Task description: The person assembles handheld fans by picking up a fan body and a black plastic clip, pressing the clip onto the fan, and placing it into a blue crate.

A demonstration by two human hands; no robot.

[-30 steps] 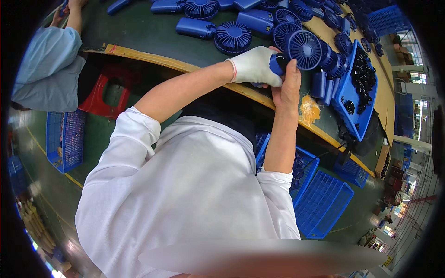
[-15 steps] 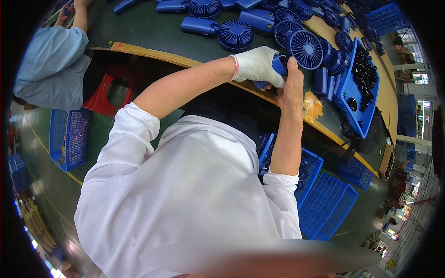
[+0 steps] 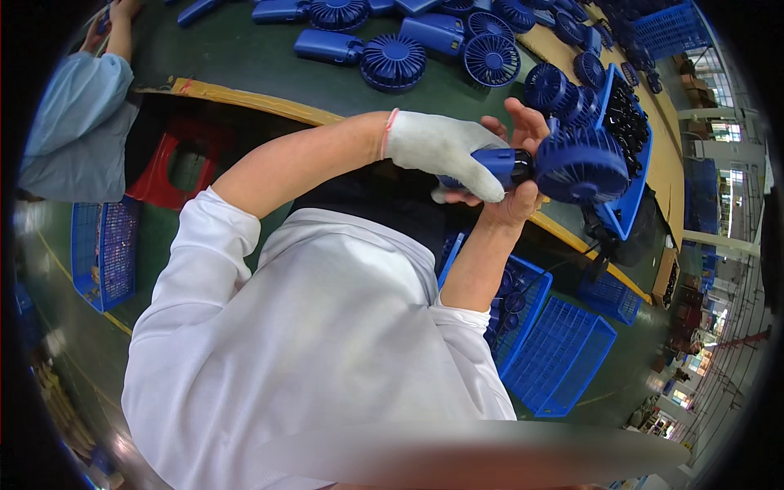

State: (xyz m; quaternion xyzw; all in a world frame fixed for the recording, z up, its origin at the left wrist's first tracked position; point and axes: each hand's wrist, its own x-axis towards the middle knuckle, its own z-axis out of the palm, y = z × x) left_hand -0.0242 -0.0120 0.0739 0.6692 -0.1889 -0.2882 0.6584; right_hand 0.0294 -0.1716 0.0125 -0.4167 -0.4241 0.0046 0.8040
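Observation:
My left hand (image 3: 445, 149), in a white knit glove, is wrapped round the blue handle of a handheld fan (image 3: 581, 167). The fan's round slatted head points to the right, beyond the table's front edge, and a black collar joins it to the handle. My bare right hand (image 3: 516, 206) grips the collar, with the thumb on the near side and the fingers on the far side. Part of the handle is hidden by the glove. Across the table, more handheld fans (image 3: 394, 62) lie close by, their heads and handles at various angles.
A blue tray (image 3: 637, 192) of small black parts stands on the table (image 3: 269, 69) at the right. Blue crates (image 3: 563, 359) sit below it, and another crate (image 3: 104, 253) stands at left. A red stool (image 3: 155, 175) is near a co-worker in a light blue top (image 3: 77, 122).
Both hands have come nearer to me and slightly right with the fan. Its head has turned from facing up to lying sideways on the right, and the right-hand fingers have spread round the collar.

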